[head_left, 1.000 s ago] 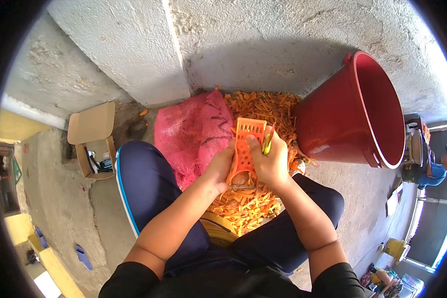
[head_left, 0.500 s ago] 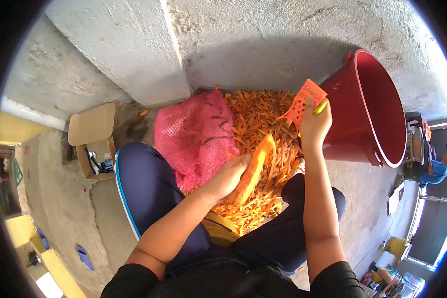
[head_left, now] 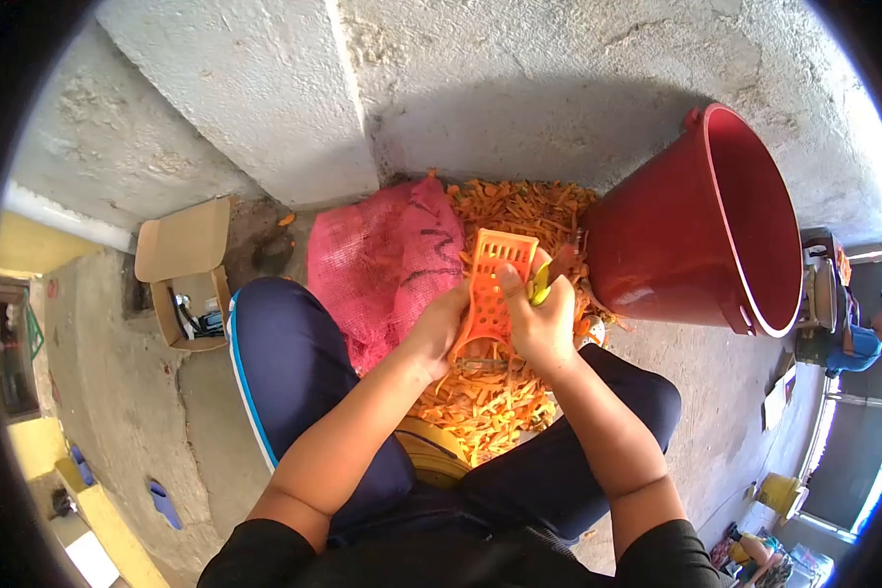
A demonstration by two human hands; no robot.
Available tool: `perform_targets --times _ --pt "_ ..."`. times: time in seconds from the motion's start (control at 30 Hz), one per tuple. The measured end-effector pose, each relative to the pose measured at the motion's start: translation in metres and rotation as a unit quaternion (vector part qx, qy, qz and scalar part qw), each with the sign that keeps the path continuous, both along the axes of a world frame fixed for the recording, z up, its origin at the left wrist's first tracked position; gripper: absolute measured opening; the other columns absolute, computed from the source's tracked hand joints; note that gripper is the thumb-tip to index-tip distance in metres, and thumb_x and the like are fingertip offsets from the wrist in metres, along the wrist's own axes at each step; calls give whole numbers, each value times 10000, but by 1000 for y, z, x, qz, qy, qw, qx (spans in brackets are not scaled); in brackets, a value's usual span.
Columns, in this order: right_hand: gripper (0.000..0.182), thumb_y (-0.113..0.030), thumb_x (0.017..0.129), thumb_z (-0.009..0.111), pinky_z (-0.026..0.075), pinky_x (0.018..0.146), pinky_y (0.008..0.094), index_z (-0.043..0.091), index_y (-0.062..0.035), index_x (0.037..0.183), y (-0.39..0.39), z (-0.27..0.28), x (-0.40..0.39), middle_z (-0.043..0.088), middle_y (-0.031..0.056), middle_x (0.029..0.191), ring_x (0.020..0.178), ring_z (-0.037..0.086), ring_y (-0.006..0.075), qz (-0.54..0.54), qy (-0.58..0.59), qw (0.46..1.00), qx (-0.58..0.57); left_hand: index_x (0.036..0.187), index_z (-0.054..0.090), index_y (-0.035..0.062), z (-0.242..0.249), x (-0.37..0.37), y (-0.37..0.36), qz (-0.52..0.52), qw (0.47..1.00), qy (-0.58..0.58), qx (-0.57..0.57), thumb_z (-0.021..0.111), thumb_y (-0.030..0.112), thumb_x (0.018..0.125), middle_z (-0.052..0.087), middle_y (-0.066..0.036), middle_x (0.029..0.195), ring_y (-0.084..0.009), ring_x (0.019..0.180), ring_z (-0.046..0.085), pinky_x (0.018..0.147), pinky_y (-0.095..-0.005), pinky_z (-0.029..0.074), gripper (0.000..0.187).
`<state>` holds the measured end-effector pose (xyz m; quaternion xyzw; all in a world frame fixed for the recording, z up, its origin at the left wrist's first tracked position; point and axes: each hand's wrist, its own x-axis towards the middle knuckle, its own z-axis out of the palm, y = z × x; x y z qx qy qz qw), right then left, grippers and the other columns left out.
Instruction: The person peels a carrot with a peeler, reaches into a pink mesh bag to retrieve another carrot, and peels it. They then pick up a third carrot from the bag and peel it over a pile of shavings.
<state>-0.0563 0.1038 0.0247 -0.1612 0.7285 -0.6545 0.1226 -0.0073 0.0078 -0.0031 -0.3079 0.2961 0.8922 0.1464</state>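
My right hand (head_left: 542,318) is closed on the lower right side of an orange plastic grater (head_left: 490,294), thumb on its face. A tool with a yellow-green handle (head_left: 540,283) is held in the same hand; its far end is blurred. My left hand (head_left: 441,328) is closed at the grater's left edge, its fingers hidden behind it. The long peeled orange vegetable seen earlier in that hand is covered by the grater. Below both hands lies a heap of orange peelings (head_left: 500,407).
A pink mesh sack (head_left: 372,265) lies left of the peelings. To the right, a large dark red bucket (head_left: 657,230) leans with its mouth sideways. An open cardboard box (head_left: 181,245) sits at left, near the wall (head_left: 519,88). A person in blue (head_left: 857,343) is far right.
My right hand has brought the grater and yellow-green-handled tool left and down, from beside the bucket to my left hand. The orange vegetable is now hidden behind the grater.
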Motion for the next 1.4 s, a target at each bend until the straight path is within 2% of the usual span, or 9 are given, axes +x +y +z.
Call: perform_targets --times 0.27,0.47,0.63,0.87,0.97,1.07,1.17,1.27,1.4 --pt "170 -112 796 544 355 442 299 432 -8 720 1 -11 -1 429 108 507 456 388 127 -27 121 988 88 1034 483 43 -17 4 -1 -8 997 80 -2 361 281 881 581 -68 892 -149 749 584 635 -273 497 308" --pt "171 -139 813 526 361 487 281 448 -8 735 14 -4 -43 459 94 568 520 396 128 -186 200 944 184 972 479 47 -11 17 2 -135 982 122 -56 309 352 895 549 -60 750 -144 602 537 518 -238 459 358" --pt "128 -144 818 532 372 526 259 496 -21 810 40 -5 -92 482 51 618 553 407 110 -316 234 904 169 1005 433 47 -14 22 3 -178 945 243 -124 330 339 896 517 -47 711 -131 585 517 542 -239 419 328" --pt "161 -180 846 506 354 502 210 524 -21 868 46 -1 -88 489 -6 645 546 399 57 -269 166 945 82 1121 401 40 -15 20 -5 -199 954 168 -151 519 164 810 518 -22 788 -105 633 520 583 -240 437 355" --pt "159 -177 841 514 359 509 223 511 -19 859 35 3 -76 482 7 629 556 395 56 -231 181 951 99 1146 396 30 -6 18 -10 -234 922 143 -273 601 100 750 512 -24 837 -91 653 511 598 -236 433 452" --pt "173 -189 839 517 362 511 228 508 -17 857 31 0 -73 484 14 624 561 399 57 -208 160 960 94 1144 402 22 -23 19 -7 -189 828 277 -449 629 60 713 511 -22 850 -80 661 501 599 -227 423 489" --pt "180 -195 838 518 365 511 230 507 -16 856 29 0 -71 487 17 622 561 403 57 -200 165 962 88 1154 394 19 -29 18 -6 -187 842 263 -432 615 104 732 514 -16 819 -76 668 499 602 -219 419 483" --pt "185 -199 840 516 368 522 228 507 -16 861 30 3 -71 494 15 635 568 407 58 -202 155 962 94 1122 413 27 -6 14 -11 -199 944 129 -231 598 152 754 519 -19 797 -92 640 510 577 -228 432 431" --pt "193 -209 844 512 370 535 222 511 -18 877 33 3 -72 498 0 660 581 411 60 -213 154 962 80 1059 429 42 -7 15 -20 -166 979 96 -70 552 201 793 506 -28 752 -112 568 511 505 -240 433 333"
